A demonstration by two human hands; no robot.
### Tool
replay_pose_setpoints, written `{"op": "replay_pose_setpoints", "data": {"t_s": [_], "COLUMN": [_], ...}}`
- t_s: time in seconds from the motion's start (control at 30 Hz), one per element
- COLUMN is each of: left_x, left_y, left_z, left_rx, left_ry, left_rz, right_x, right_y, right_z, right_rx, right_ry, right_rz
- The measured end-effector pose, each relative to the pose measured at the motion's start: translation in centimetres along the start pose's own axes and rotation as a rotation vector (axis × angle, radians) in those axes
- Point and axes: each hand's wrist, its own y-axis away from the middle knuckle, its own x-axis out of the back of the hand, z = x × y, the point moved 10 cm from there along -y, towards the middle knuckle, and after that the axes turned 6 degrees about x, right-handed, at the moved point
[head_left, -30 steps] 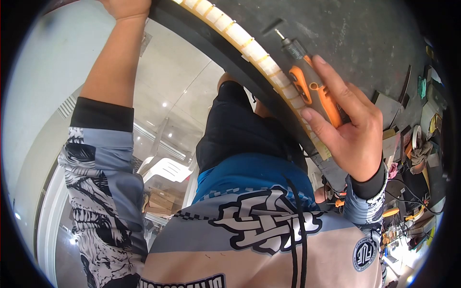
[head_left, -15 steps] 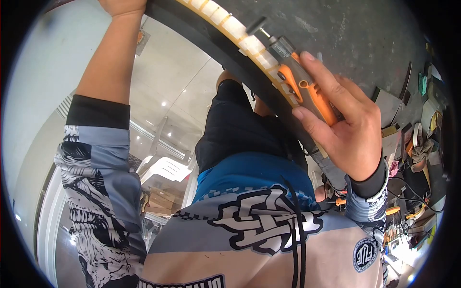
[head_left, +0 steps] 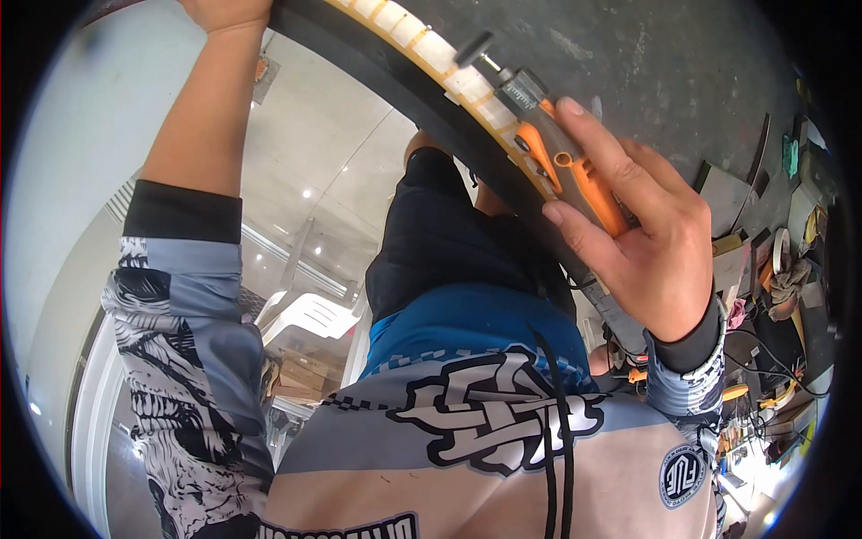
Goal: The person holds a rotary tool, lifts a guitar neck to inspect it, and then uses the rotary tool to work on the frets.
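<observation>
My right hand (head_left: 660,216) holds an orange-and-grey hand tool (head_left: 584,184), with the thumb on one side and fingers along the other. From the tool's far end a metal rod carries a dark pad (head_left: 474,49), close over a curved black-edged panel (head_left: 359,85). Along that panel's edge runs a strip of white segments (head_left: 435,49) framed in tan. At the top left, my left hand (head_left: 229,11) is at the panel's far end, and its fingers are cut off by the frame edge.
A dark, scuffed surface (head_left: 664,63) lies beyond the strip. Scraps, cables and tools crowd the right side, including a black cable (head_left: 777,359). Below the panel, a white plastic chair (head_left: 310,316) and cardboard pieces (head_left: 303,373) stand on the tiled floor.
The tool and my right hand have shifted very slightly left, toward the strip of white segments. My left arm has hardly moved.
</observation>
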Motion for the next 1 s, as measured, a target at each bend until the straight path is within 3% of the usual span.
{"op": "replay_pose_setpoints", "data": {"t_s": [0.43,0.57,0.7,0.77,1.0], "left_x": [0.1,0.0,-0.1,-0.3,-0.5], "left_y": [-0.3,-0.4,-0.5,-0.7,-1.3], "left_z": [-0.3,-0.4,-0.2,0.2,-0.4], "left_rx": [-0.022,-0.027,-0.007,-0.001,0.009], "left_ry": [-0.026,-0.034,-0.015,0.006,0.07], "left_rz": [-0.004,0.002,-0.008,-0.021,0.004], "right_x": [1.0,2.7,2.4,2.1,0.9], "right_y": [0.0,1.2,2.6,2.8,2.4], "right_z": [0.3,2.7,3.9,3.2,2.0], "right_rx": [0.052,-0.092,-0.168,-0.07,-0.042], "right_ry": [-0.12,-0.131,-0.121,-0.058,-0.057], "right_rz": [0.055,0.165,0.137,0.118,0.048]}}
